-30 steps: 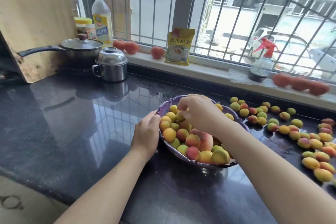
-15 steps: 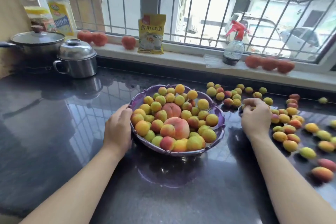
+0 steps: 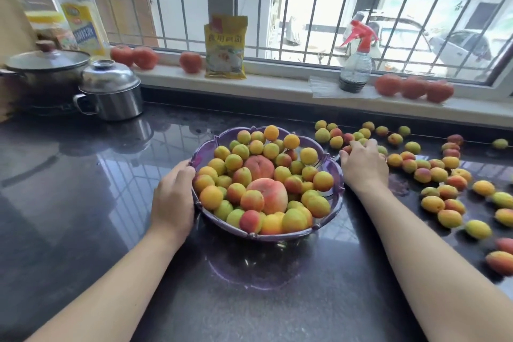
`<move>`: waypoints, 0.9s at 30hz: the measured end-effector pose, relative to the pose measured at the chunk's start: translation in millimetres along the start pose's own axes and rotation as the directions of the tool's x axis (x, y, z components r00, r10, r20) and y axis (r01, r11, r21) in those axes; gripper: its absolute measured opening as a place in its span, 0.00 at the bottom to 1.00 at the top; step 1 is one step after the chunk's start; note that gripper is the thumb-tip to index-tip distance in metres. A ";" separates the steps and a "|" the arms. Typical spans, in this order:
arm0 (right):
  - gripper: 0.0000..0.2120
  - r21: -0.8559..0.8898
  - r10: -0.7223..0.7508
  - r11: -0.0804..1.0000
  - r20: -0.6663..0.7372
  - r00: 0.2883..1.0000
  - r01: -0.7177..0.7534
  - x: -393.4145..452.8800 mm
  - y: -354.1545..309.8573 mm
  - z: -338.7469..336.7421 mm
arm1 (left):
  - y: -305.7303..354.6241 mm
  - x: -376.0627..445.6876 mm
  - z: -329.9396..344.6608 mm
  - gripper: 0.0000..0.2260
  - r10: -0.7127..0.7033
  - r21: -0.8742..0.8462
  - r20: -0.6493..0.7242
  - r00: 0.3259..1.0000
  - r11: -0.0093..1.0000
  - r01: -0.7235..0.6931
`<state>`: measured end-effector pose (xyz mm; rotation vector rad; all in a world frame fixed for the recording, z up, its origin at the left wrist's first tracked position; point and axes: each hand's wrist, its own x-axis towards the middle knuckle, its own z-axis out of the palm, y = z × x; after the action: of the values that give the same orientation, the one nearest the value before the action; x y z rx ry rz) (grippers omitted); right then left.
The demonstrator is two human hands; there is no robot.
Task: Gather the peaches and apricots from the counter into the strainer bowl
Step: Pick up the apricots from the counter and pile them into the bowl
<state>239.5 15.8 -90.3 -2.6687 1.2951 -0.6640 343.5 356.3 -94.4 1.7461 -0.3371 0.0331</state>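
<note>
Strainer bowl (image 3: 251, 234): 1, purple. Peaches (image 3: 270, 194) in it: 2 visible, large. Apricots (image 3: 211, 197) in it: several dozen, exact count not possible, lower layers hidden. Apricots loose on bench (image 3: 449, 218), right half toward the back edge: roughly 45. Tomatoes (image 3: 190, 61) on sill: 6, as 2 + 1 + 3. Lidded pots (image 3: 111, 90): 2. Spray bottle (image 3: 355, 64): 1. Yellow packet (image 3: 225, 47): 1. Oil bottle (image 3: 80, 19): 1. Hands: 2.

Purple strainer bowl (image 3: 331, 204) heaped w/ peaches (image 3: 270, 193) & apricots (image 3: 323, 180); more apricots loose on counter (image 3: 83, 203) right.
</note>
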 end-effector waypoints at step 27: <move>0.10 0.551 -0.601 0.755 0.362 0.713 0.357 -84.9 -52.0 -126.1 | 1.0 -0.7 -0.7 0.18 -0.025 0.002 0.018 1.000 1.000 0.025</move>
<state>177.4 126.1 8.7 -2.5136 0.2243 -0.1854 342.7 357.0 -93.4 1.7532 -0.3280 -0.0003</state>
